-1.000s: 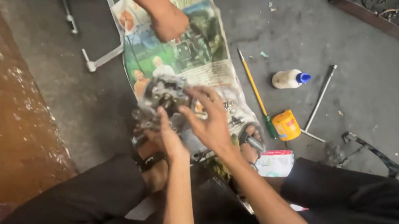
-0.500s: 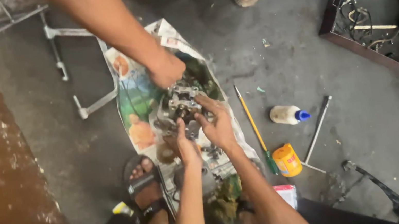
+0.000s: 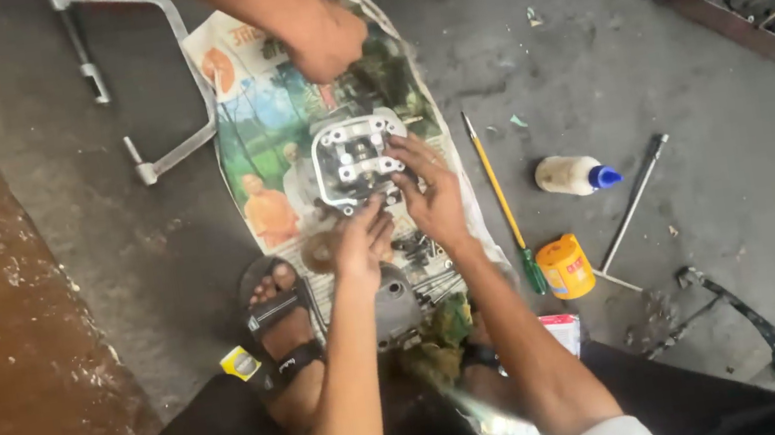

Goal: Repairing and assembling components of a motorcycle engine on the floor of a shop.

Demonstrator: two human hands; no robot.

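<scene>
The grey metal engine head point(image 3: 354, 161) sits on a printed newspaper sheet point(image 3: 265, 134) spread on the concrete floor point(image 3: 586, 48). To its right lie a long yellow-shafted screwdriver point(image 3: 502, 201), then a round yellow tin point(image 3: 565, 267) and a white plastic bottle point(image 3: 576, 175). A bent metal bracket point(image 3: 151, 79) lies left of the sheet.

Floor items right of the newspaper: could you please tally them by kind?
Screwdriver: 1
Bottle: 1
Yellow tin: 1
Metal rod: 1
Total: 4
</scene>
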